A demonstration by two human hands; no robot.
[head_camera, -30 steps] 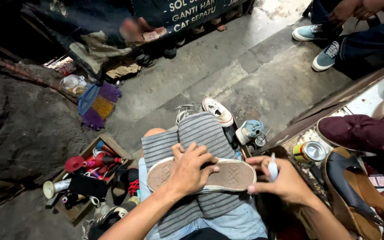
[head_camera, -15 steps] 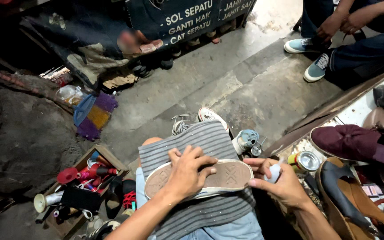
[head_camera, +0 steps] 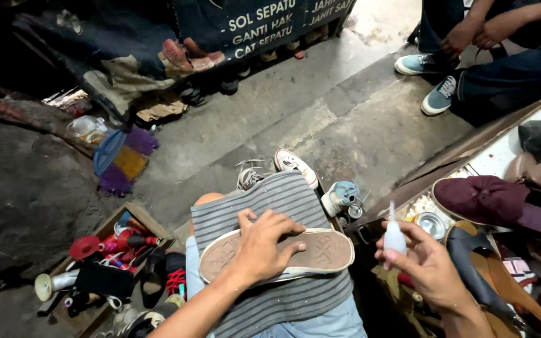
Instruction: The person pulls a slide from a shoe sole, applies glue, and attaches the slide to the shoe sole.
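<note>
A dark rectangular sign (head_camera: pixel 264 25) with white lettering stands at the top.

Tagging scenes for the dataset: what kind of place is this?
Likely a street-side shoe repair stall on bare concrete. The left hand presses a shoe sole-up on a striped lap cloth, the right hand holds a small squeeze bottle, and a wooden box of tools sits alongside.

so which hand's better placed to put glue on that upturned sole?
Right hand, probably: it holds the small white bottle, nozzle up, beside the sole. The left hand is pressed flat on it.
</note>
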